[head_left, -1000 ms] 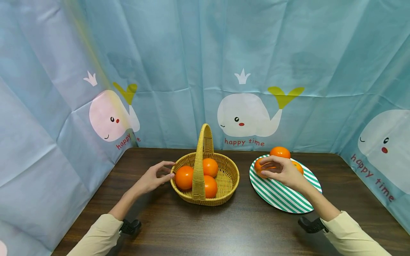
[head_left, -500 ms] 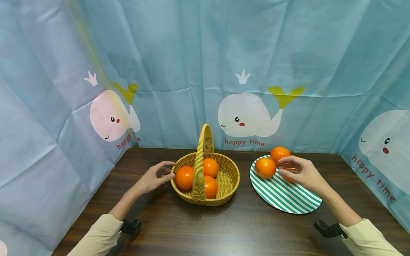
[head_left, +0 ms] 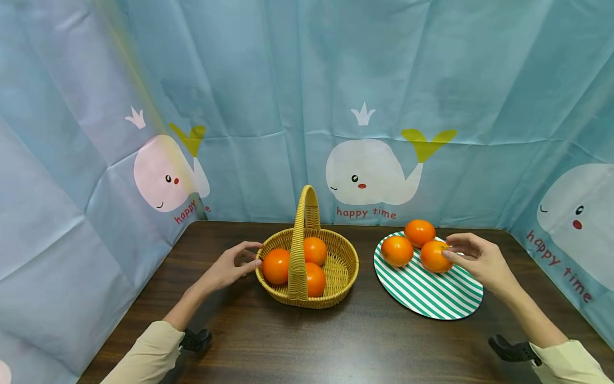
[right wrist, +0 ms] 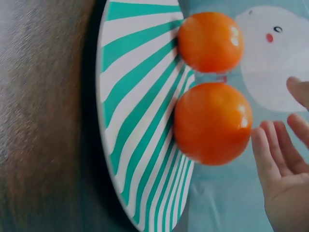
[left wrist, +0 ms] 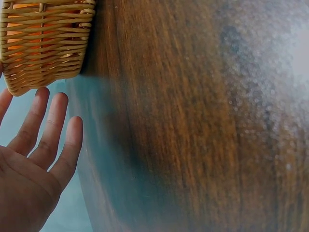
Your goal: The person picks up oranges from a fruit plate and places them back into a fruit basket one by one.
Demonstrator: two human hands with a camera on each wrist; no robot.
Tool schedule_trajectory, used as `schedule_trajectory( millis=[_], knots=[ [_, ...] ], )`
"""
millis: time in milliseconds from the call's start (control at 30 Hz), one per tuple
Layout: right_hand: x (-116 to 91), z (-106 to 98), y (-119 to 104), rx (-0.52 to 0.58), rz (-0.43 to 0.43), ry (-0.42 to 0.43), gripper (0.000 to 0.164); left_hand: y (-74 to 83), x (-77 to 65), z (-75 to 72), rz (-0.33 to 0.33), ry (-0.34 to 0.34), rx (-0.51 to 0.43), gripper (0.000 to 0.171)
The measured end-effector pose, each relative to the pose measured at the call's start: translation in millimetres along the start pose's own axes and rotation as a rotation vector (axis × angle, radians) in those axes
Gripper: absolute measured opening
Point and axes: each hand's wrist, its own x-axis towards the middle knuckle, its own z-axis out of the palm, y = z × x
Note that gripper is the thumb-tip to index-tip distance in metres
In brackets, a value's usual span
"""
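Observation:
My left hand (head_left: 233, 266) rests at the left rim of a yellow wicker basket (head_left: 342, 298), thumb and index fingertips right at the weave. In the left wrist view the other fingers (left wrist: 54, 116) are loosely straight beside the basket (left wrist: 48, 46). Three glossy oranges (head_left: 276, 266) lie inside it, partly behind the tall handle. Another three oranges sit grouped toward the back of a green-and-white striped oval plate (head_left: 431, 301). My right hand (head_left: 484, 264) is just right of the nearest-right orange (head_left: 433, 257), its fingers relaxed and holding nothing; the right wrist view shows its fingertips beside an orange (right wrist: 212, 123).
Both basket and plate stand on a dark wooden table (head_left: 331, 346). Behind and at the sides hangs a light blue curtain (head_left: 259, 80) with printed whales. Each wrist wears a black strap (head_left: 515, 351).
My right hand has moved right, from the left orange on the plate, past the right one, to that one's right side. The left hand and the basket have stayed put.

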Motion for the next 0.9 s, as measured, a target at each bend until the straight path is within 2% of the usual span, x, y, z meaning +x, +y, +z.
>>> schedule_trajectory(
  millis=[200,433,567,900],
  knots=[
    [-5,-4,7,-0.031,0.085,0.049,0.045,-1.3,0.3,-0.6,-0.004,-0.001,-0.003,0.045],
    [-5,-3,21,-0.11,0.172,-0.045,0.067,-1.6,1.1,-0.7,-0.011,-0.001,-0.004,0.046],
    [-3,2,28,-0.113,0.215,-0.089,0.077,-1.4,1.1,-0.6,-0.015,-0.001,-0.005,0.046],
    [3,11,35,-0.087,0.253,-0.108,0.083,-2.3,0.6,-1.0,-0.017,-0.002,-0.004,0.046]
  ],
)
